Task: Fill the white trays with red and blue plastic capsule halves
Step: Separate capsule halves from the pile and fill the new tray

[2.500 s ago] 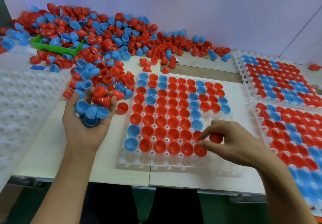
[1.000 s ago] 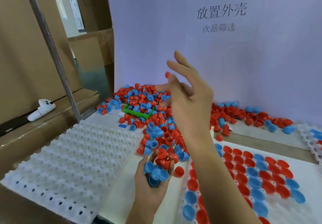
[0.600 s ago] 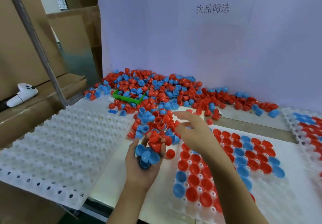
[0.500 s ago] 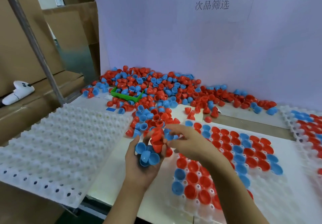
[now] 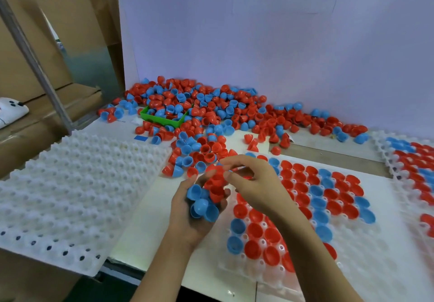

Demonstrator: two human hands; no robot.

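Capsule halves [image 5: 206,111] heaped on white table [image 5: 141,198] against wall [image 5: 234,43].

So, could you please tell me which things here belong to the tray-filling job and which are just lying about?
In use: left hand cupping capsule halves; right hand; part-filled tray; loose pile; empty tray.
Lying about: white controller; cardboard boxes; blue sticker.

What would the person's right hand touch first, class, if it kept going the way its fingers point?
Most likely the red plastic capsule halves heaped in the cupped left hand. The right hand points left at them, fingertips apparently already touching; depth is unclear.
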